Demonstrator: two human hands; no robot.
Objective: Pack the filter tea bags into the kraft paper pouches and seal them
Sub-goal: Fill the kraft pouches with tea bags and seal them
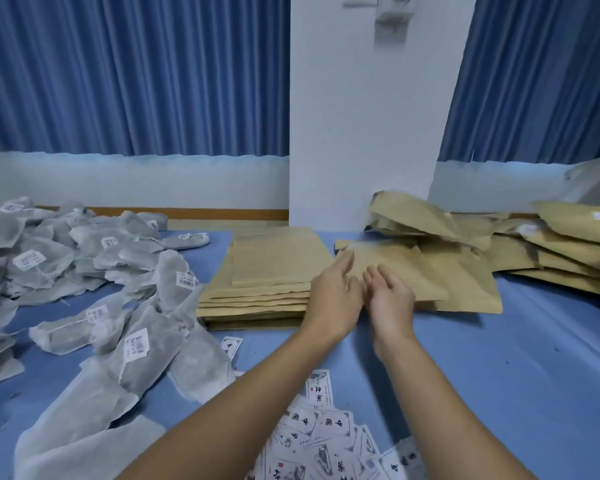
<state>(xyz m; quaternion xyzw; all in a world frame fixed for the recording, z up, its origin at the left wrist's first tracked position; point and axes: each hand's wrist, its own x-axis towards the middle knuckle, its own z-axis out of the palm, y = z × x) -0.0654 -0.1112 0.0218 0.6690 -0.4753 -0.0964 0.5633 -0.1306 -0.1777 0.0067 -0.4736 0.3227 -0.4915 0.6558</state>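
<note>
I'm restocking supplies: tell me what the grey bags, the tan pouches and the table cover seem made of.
Grey bags: thin matte non-woven or fine-mesh fabric, probably; limp, slightly see-through. Tan pouches: matte brown kraft paper; flat, crisp-edged sheets. Table cover: smooth blue sheet; cloth or plastic, cannot tell.

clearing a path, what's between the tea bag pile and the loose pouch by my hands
In the head view, a neat stack of flat kraft pouches lies between the tea bag pile and the loose pouch, beside the left hand.
</note>
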